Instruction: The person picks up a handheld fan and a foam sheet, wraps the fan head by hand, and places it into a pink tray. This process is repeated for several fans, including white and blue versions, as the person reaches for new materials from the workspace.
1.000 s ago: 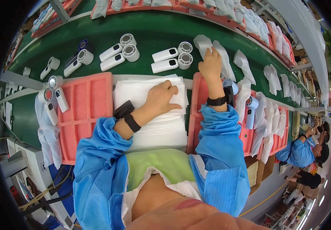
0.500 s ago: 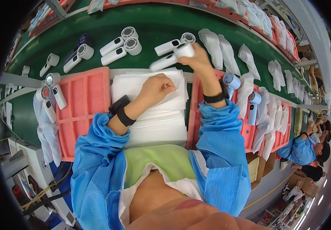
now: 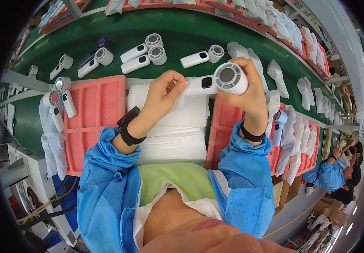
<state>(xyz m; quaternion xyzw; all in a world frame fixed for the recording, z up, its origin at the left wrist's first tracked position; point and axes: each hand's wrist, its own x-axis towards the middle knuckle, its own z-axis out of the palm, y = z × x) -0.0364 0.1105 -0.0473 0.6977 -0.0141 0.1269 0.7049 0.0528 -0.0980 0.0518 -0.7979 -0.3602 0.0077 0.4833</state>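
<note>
A white handheld fan [image 3: 231, 78] with a round grille head is in my right hand [image 3: 251, 86], whose fingers wrap round the head. Its handle points left, over a stack of thin white bags [image 3: 169, 145]. Thumb and fingertips of my left hand [image 3: 164, 93] are pinched together on the edge of a translucent white bag [image 3: 181, 100]. The handle's far end lies close to that bag; whether it is inside the opening I cannot tell.
Pink foam trays [image 3: 93, 120] flank the stack; the right one holds a light-blue fan [image 3: 278, 122] and bagged items. Several unwrapped fans [image 3: 135, 63] and wrapped pieces [image 3: 277, 76] lie on the green belt [image 3: 182, 25] beyond. Co-workers [image 3: 327, 175] are at far right.
My right hand has brought the white fan nearer and to the right, its grille now facing up. My left hand has risen slightly and now pinches a bag edge beside the handle.
</note>
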